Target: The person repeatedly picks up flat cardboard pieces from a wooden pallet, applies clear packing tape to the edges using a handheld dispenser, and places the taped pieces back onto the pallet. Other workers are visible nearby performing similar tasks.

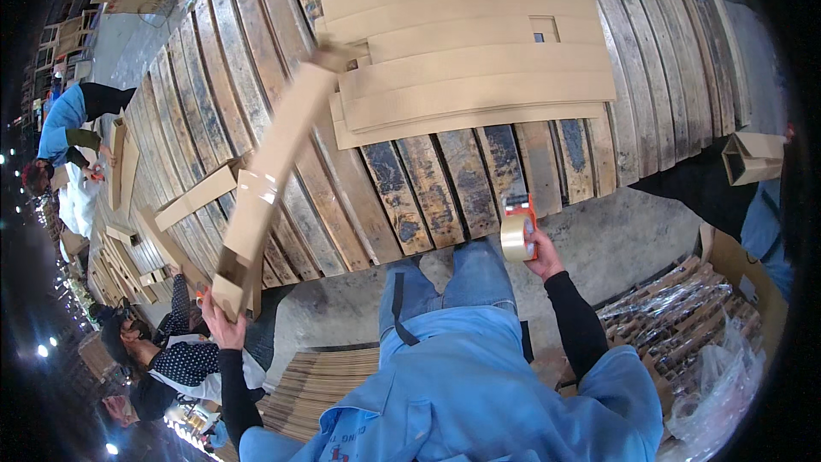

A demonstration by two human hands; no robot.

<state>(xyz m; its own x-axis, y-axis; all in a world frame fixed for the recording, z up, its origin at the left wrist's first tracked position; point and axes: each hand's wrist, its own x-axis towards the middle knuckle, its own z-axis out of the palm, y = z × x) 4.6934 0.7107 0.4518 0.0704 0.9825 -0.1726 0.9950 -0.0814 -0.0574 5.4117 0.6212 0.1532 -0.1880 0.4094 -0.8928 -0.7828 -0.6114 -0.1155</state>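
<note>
My left hand (224, 325) is closed on the near end of a long, narrow cardboard box (278, 150). The box slants up and away over the slatted table, its far end blurred. A shiny strip of clear tape (256, 186) lies across its middle, and the near end looks hollow. My right hand (543, 255) grips an orange tape dispenser (528, 205) with a wide roll of clear tape, just off the table's near edge. Beyond lies a stack of flat cardboard sheets (479, 77) with small cutouts, partly met by the box's far end.
The slatted wooden table (410, 180) runs across in front of me. Co-workers (64, 133) handle cardboard pieces at the left; another person (761, 214) is at the right edge. Stacked cardboard (316, 385) lies low on my left, and a bin of cardboard pieces (684, 316) stands on my right.
</note>
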